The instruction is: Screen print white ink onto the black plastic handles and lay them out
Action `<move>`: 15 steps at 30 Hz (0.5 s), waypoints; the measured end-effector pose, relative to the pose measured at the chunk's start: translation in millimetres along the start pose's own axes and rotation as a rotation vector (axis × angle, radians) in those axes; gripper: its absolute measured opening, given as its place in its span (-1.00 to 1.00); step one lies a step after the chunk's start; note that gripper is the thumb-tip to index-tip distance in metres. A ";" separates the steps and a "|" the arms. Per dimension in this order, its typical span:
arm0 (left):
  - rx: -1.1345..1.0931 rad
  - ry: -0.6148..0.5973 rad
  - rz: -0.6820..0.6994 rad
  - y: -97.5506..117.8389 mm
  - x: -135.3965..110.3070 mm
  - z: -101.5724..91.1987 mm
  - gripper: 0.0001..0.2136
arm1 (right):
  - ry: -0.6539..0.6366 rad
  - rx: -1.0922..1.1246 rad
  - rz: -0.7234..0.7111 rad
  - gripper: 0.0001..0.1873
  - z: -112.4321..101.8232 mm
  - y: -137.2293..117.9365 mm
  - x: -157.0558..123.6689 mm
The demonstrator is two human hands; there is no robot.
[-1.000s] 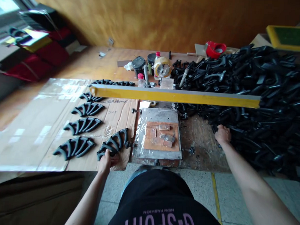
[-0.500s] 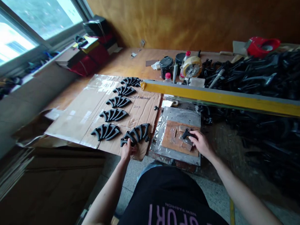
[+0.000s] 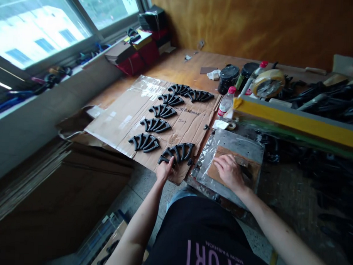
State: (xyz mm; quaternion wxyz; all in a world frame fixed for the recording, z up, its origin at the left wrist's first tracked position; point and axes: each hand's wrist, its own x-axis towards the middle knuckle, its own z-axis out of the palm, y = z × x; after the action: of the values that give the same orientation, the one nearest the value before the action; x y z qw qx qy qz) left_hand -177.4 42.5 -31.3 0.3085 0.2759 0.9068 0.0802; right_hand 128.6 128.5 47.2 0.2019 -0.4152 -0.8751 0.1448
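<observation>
My left hand (image 3: 164, 170) is closed on the near end of a curved black handle-like part (image 3: 163, 160), at the left of the nearest fanned group. The rest of that group of curved black parts (image 3: 180, 151) lies beside it on the cardboard sheet (image 3: 122, 107). My right hand (image 3: 229, 171) is over the brown wooden board (image 3: 222, 150), its fingertips pressed together. Whatever those fingertips hold, if anything, is too small to make out. A dark part (image 3: 246, 173) lies on the board just right of the hand, partly covered by it. A grey metal plate (image 3: 253, 145) is under the board.
Several more fans of black parts (image 3: 156, 125) form a row on the cardboard. A yellow-edged bar (image 3: 298, 119) crosses on the right, before a heap of black parts (image 3: 325, 95). Behind the plate stand a red-capped bottle (image 3: 226, 103), dark tubs (image 3: 228, 78) and a tape roll (image 3: 267, 83).
My right hand has moved left over the board and no longer holds the black part it had. My left hand stays at the nearest group. The view has turned left.
</observation>
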 end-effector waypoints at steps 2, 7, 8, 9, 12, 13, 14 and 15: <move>-0.005 -0.008 -0.020 4.0 1.2 -1.2 -0.34 | -0.106 0.070 -0.005 -0.73 22.5 -22.8 26.7; -0.009 -0.024 -0.056 3.8 -0.6 -7.4 -0.37 | -0.432 0.042 0.136 -0.67 80.0 -61.0 85.7; -0.010 -0.025 -0.063 1.8 -2.1 -8.9 -0.37 | -0.482 0.034 0.168 -0.66 87.6 -64.1 92.9; -0.011 -0.027 -0.068 -0.3 -3.6 -10.4 -0.37 | -0.517 0.029 0.196 -0.65 93.6 -66.0 98.3; -0.020 -0.032 -0.073 -4.0 -6.1 -12.1 -0.38 | -0.555 0.027 0.252 -0.65 104.6 -67.0 106.2; -0.025 -0.033 -0.070 -3.4 -5.7 -11.6 -0.39 | -0.558 0.027 0.266 -0.66 107.0 -66.6 107.2; -0.031 -0.038 -0.062 -1.9 -4.6 -10.6 -0.39 | -0.561 0.026 0.280 -0.66 109.2 -66.0 107.9; -0.042 -0.046 -0.051 0.7 -2.9 -9.1 -0.40 | -0.561 0.028 0.294 -0.65 111.4 -65.3 108.5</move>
State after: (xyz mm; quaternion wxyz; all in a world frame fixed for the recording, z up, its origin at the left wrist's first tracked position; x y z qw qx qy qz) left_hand -180.7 41.8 -22.3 0.3369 0.2478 0.9044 0.0848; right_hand -30.0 164.1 2.3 -0.0646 -0.4783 -0.8253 0.2931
